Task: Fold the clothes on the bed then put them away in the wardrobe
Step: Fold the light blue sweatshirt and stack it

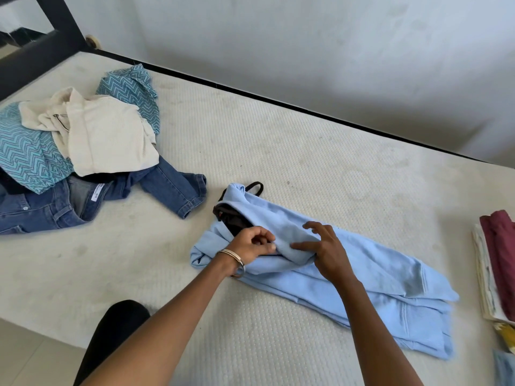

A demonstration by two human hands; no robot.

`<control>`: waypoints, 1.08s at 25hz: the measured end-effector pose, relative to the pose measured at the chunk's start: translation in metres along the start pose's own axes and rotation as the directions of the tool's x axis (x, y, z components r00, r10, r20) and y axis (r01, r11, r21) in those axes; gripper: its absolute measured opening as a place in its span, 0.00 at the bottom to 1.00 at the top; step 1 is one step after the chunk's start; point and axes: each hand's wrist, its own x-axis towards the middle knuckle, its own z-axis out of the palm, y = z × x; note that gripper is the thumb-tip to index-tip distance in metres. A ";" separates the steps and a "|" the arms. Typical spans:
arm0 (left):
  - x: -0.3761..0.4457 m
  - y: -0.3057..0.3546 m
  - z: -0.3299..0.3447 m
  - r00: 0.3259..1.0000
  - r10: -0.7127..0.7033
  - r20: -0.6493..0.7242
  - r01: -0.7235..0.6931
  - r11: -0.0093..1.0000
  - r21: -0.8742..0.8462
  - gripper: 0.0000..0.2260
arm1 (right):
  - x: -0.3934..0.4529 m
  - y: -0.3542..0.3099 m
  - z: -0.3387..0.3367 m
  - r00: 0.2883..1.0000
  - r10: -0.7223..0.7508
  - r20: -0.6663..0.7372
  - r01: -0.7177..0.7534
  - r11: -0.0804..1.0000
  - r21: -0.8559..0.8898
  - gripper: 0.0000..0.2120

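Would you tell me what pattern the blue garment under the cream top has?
A teal and white zigzag pattern on the patterned garment, clearest in the head view.

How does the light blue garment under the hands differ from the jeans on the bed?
The light blue garment is pale, laid out long and held by both hands; the jeans are dark denim, crumpled and untouched. The jeans lie partly under other clothes; the blue garment lies apart. Both rest on the mattress.

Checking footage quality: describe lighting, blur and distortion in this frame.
Head view: soft, even daylight, only faint shadows; wide-angle bends the bed frame edge; both hands on the light blue garment stay sharp; the folded stack at the right border smears slightly.
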 end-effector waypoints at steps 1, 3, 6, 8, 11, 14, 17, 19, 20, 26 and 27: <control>-0.002 -0.001 -0.004 0.994 -0.005 -0.110 0.004 1.000 -0.008 0.05 | -0.005 0.003 0.002 0.999 0.000 0.034 0.002 0.999 -0.044 0.26; 0.003 -0.006 -0.015 0.899 0.148 -0.411 -0.061 0.974 0.217 0.05 | -0.007 0.002 -0.001 0.984 0.023 0.175 -0.008 0.996 -0.084 0.27; 0.022 -0.017 -0.030 0.758 0.627 -0.178 -0.204 0.488 0.849 0.18 | 0.006 -0.013 -0.018 0.845 0.180 0.503 -0.086 0.975 -0.204 0.25; 0.028 -0.031 -0.029 0.864 0.494 0.099 -0.211 0.175 0.962 0.27 | 0.024 -0.029 -0.026 0.753 0.198 0.628 -0.072 0.973 -0.220 0.22; 0.033 -0.059 -0.015 0.935 0.298 0.192 -0.242 0.139 0.960 0.31 | 0.033 -0.044 0.003 0.892 0.051 0.449 -0.051 0.999 -0.013 0.31; 0.030 -0.047 -0.014 0.958 0.281 0.061 -0.250 0.712 0.656 0.23 | 0.019 -0.029 0.043 0.887 0.118 0.446 -0.058 0.988 -0.146 0.29; 0.015 -0.022 -0.045 0.803 0.244 -0.543 -0.129 0.962 0.242 0.08 | 0.017 -0.009 0.058 0.916 0.257 0.310 -0.157 0.937 -0.312 0.30; 0.010 -0.030 -0.081 0.670 0.063 -0.740 0.185 0.951 0.249 0.08 | 0.045 -0.019 0.048 0.916 0.301 0.266 -0.222 0.931 -0.290 0.27; 0.005 -0.033 -0.097 0.651 -0.147 -0.744 0.373 0.916 0.146 0.09 | 0.061 -0.031 0.043 0.940 0.279 0.198 -0.239 0.949 -0.204 0.26; -0.039 -0.026 -0.105 0.665 -0.740 -0.100 0.565 0.586 -0.581 0.19 | 0.174 -0.119 0.049 0.813 0.520 0.263 -0.580 0.765 0.280 0.29; -0.040 -0.022 -0.104 0.670 -0.739 -0.069 0.550 0.556 -0.623 0.21 | 0.187 -0.126 0.056 0.783 0.531 0.324 -0.603 0.776 0.184 0.33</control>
